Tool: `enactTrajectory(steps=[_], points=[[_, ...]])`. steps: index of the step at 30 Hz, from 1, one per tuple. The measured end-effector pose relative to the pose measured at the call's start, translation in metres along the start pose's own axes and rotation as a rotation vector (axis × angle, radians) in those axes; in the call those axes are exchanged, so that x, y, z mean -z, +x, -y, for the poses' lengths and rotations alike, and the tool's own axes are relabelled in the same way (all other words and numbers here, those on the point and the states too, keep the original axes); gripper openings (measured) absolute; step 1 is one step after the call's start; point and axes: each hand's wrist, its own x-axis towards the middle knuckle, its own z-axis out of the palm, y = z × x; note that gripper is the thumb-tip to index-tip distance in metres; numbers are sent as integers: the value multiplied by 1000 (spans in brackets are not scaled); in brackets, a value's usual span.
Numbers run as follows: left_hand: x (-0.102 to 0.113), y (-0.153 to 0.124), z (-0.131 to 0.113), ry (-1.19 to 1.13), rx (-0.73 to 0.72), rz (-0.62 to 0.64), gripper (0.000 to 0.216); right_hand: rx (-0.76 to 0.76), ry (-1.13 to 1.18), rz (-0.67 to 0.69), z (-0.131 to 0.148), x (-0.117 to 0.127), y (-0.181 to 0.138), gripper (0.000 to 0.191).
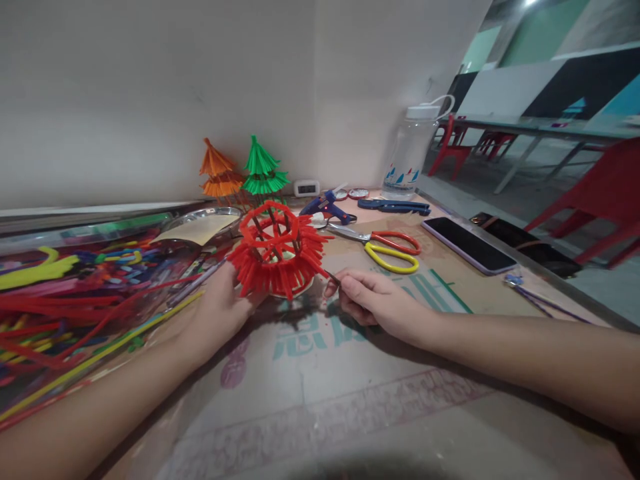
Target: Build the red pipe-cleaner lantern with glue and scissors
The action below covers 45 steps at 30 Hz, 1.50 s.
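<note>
A red fringed straw craft (277,251) on thin sticks stands at the middle of the cardboard-covered table (320,393). My left hand (219,308) is closed around its left lower side. My right hand (369,298) pinches a thin dark stick (332,277) that points into the craft's right side. A small white dish shows under the craft.
Orange (219,171) and green (263,168) paper trees stand by the wall. A pile of coloured straws (65,293) lies left. Behind the craft: glue gun (327,207), scissors (385,248), phone (467,244), water bottle (411,155), metal plate (203,223). Red chairs stand right.
</note>
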Motion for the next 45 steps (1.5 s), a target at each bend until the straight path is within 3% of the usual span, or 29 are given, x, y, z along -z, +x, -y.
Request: enactTrajectory(steps=[19, 45], points=[[1, -2, 6, 13, -83, 3, 36, -11, -8, -17, -1, 1, 0, 45], [2, -3, 3, 61, -80, 19, 32, -29, 30, -39, 0, 0, 0, 45]])
